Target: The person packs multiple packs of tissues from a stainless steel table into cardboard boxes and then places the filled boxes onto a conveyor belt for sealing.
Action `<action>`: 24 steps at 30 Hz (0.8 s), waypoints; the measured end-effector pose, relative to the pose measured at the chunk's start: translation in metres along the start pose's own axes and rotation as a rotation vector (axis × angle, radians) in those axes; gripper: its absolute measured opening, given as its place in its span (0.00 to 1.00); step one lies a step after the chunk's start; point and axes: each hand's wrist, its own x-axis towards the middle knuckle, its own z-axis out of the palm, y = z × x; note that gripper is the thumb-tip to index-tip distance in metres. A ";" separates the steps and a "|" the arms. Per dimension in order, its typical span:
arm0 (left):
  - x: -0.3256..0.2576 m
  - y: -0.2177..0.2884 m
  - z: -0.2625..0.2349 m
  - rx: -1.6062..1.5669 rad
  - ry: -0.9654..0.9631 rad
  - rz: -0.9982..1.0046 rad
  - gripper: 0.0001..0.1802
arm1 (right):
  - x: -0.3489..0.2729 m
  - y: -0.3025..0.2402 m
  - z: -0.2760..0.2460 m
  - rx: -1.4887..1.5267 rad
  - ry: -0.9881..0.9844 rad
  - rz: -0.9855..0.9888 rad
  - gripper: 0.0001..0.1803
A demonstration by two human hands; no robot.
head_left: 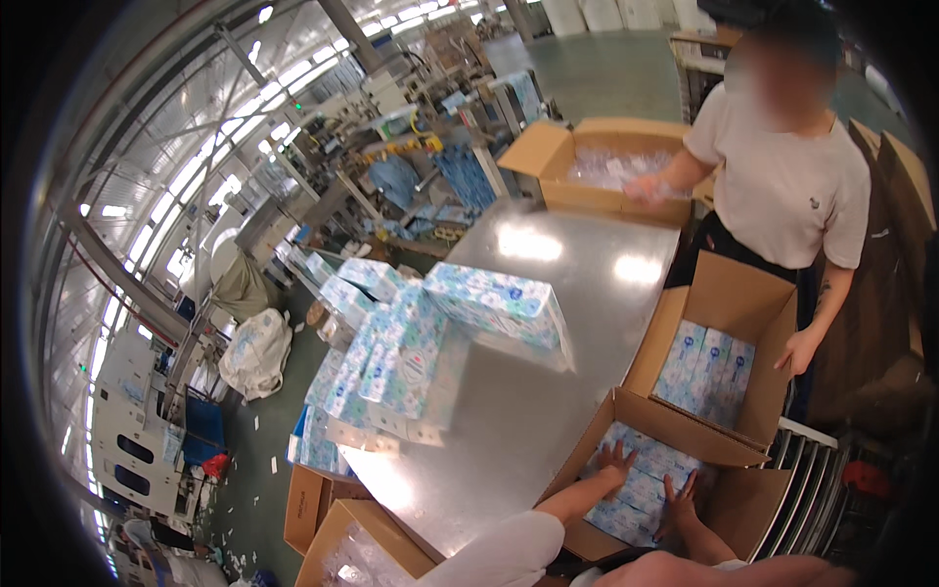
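Note:
My left hand (614,462) lies with its fingers spread on the tissue packs (636,489) inside the near cardboard box (558,479). My right hand (682,501) rests on the same packs, near the box's right side, its fingers stretched out. The packs are white and blue with a floral print, set side by side. Both hands press on their tops and grip nothing that I can see. Just beyond stands a second open cardboard box (748,293) with similar packs (704,367) in it.
A metal table (518,421) bears stacked floral packs (489,298). A co-worker (782,186) stands at the far right, one hand at the second box. Another box (611,201) holds clear plastic; one more (333,548) sits lower left. A roller conveyor (807,479) runs at right.

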 end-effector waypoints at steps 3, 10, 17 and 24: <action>-0.025 -0.005 -0.114 -0.504 -0.552 0.096 0.50 | 0.013 -0.013 -0.005 0.318 -0.065 0.125 0.67; -0.337 -0.109 -0.203 -1.061 0.879 -0.617 0.24 | -0.045 -0.085 -0.088 0.552 -0.199 -0.659 0.35; -0.563 -0.108 0.054 -0.442 0.205 -1.691 0.25 | -0.036 -0.079 -0.037 0.278 -0.245 -0.542 0.30; -0.517 -0.125 0.128 -0.390 -0.427 -0.685 0.14 | -0.055 -0.093 -0.064 0.130 0.008 -0.514 0.25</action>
